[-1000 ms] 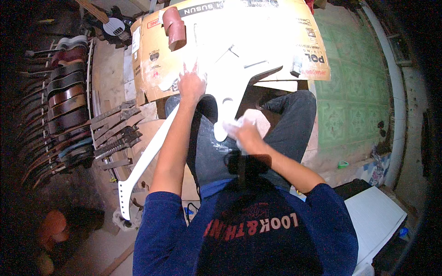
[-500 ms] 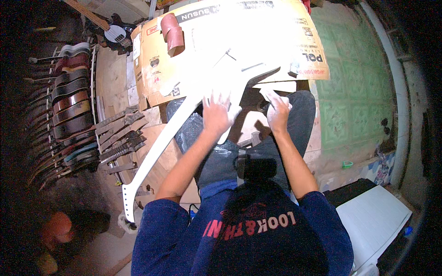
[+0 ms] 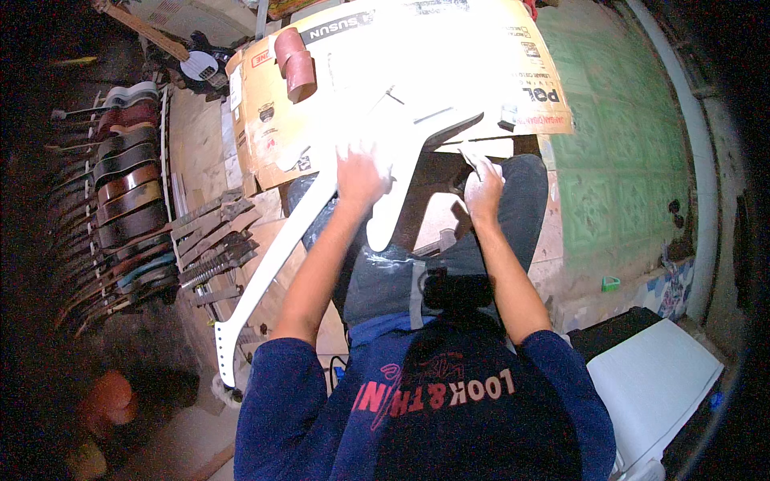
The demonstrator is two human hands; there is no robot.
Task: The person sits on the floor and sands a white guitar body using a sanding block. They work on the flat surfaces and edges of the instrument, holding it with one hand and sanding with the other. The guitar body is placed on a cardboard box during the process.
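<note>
An unfinished white electric guitar (image 3: 281, 252) lies slanting across my lap and the cardboard. Its headstock, with a row of holes, reaches down to the lower left, and glare washes out much of its body. My left hand (image 3: 362, 176) rests on the guitar where neck and body meet, its dust-whitened fingers stretched forward. Beyond the guitar's right side, above my right thigh, my right hand (image 3: 484, 186) is closed. A thin pale edge shows at its fingers, but what it grips is too small to make out.
A cardboard sheet (image 3: 257, 156) bears a reddish-brown sandpaper roll (image 3: 298, 74) and a small dark block (image 3: 508, 119). Guitar bodies (image 3: 128, 192) hang in a row at the left, beside wooden necks (image 3: 212, 232). Green tiles (image 3: 609, 184) cover the right side.
My left hand has shifted slightly left along the guitar toward the neck, and its fingers look more blurred. My right hand has turned a little and stays near the same place.
</note>
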